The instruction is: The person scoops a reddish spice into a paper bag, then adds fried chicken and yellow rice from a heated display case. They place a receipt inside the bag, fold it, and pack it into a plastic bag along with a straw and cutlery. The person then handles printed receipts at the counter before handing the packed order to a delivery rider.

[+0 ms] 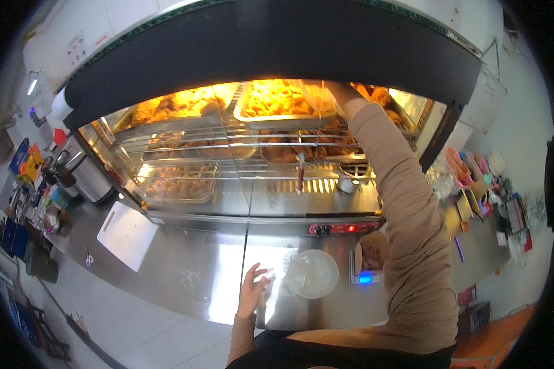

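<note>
My right arm reaches up into a lit glass food warmer (184, 221), and my right hand (344, 94) is at its top shelf. The dark upper panel hides part of this hand, and its fingers are not clear. Beside it stands a metal tray of fried food (277, 99), with something pale and translucent over its right end. My left hand (253, 289) hovers above the steel counter (184, 267) with fingers apart, holding nothing. Just right of it sits a white bowl (321, 276) with clear plastic in it. A digital scale (365, 279) carries an open brown container of dark food (373, 258).
Brown-handled tongs (300, 173) hang at the warmer's front. Lower shelves hold more food trays (180, 184). To the left lie a white cutting board (127, 235) and scissors (89, 259), near a steel urn (87, 173). A purple pen (459, 249) lies at right.
</note>
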{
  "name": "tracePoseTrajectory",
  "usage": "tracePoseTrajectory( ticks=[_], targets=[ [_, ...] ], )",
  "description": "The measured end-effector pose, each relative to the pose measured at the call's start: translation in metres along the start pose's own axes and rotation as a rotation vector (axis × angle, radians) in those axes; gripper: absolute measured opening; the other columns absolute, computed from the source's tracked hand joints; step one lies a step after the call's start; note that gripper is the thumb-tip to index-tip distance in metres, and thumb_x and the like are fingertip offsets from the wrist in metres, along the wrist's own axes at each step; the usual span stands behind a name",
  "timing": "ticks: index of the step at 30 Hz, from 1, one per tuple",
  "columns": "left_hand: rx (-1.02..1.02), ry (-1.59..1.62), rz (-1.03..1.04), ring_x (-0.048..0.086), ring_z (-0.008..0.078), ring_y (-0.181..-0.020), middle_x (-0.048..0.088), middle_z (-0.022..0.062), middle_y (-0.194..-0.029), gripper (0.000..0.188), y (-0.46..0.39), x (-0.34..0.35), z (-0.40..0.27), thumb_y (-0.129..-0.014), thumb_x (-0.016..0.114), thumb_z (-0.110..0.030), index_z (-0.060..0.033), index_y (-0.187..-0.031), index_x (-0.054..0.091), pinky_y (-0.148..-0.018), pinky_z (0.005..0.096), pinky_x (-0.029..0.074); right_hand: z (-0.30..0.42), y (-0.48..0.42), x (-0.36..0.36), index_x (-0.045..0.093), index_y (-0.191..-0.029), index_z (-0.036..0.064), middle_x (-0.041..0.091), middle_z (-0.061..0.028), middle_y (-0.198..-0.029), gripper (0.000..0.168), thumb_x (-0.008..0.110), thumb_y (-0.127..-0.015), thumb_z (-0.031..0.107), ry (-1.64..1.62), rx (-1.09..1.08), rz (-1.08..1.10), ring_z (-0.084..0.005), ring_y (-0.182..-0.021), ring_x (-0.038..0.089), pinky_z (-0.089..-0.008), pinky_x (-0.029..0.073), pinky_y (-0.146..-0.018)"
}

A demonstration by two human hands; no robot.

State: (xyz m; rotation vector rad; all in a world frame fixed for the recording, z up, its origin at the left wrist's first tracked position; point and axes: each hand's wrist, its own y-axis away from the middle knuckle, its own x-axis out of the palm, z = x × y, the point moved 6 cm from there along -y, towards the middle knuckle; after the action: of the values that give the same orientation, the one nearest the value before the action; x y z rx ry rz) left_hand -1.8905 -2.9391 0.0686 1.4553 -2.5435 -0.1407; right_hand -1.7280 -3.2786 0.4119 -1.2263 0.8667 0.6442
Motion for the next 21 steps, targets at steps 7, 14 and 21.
tracePoseTrajectory(
  ticks=[7, 14, 21],
  targets=[
    [0.024, -0.011, 0.004, 0.051, 0.0138, -0.087, 0.049, 0.0082, -0.109, 0.041, 0.001, 0.005, -0.015, -0.082, 0.046, -0.009, -0.0069, -0.122, 0.037, -0.072, 0.0234, 0.039, -0.018, 0.145, -0.047, 0.048, -0.107, 0.002, 0.05, -0.0067, -0.107, 0.028, 0.05, -0.082, 0.013, -0.428, -0.094, -0.093, -0.0175, -0.096, 0.047, -0.0292, 0.038, -0.082],
    [-0.068, -0.03, 0.298, 0.051, 0.0142, -0.087, 0.049, 0.0072, -0.109, 0.041, 0.005, 0.058, -0.005, -0.083, 0.047, -0.021, -0.0064, -0.12, 0.039, -0.073, 0.0249, 0.038, -0.158, 0.395, 0.091, 0.051, -0.102, -0.001, 0.055, -0.0048, -0.099, 0.024, 0.051, -0.083, 0.014, -1.577, 0.82, 0.694, -0.016, -0.087, 0.054, -0.028, 0.044, -0.075],
    [-0.083, -0.139, 0.632, 0.051, 0.014, -0.084, 0.051, 0.0073, -0.105, 0.044, -0.025, 0.149, 0.02, -0.084, 0.048, -0.025, -0.0074, -0.123, 0.035, -0.07, 0.0243, 0.039, -0.129, 0.444, 0.075, 0.05, -0.108, -0.003, 0.058, -0.0043, -0.088, 0.041, 0.059, -0.077, 0.023, -1.094, 0.633, 0.311, -0.015, -0.076, 0.055, -0.0255, 0.044, -0.071]
  ],
)
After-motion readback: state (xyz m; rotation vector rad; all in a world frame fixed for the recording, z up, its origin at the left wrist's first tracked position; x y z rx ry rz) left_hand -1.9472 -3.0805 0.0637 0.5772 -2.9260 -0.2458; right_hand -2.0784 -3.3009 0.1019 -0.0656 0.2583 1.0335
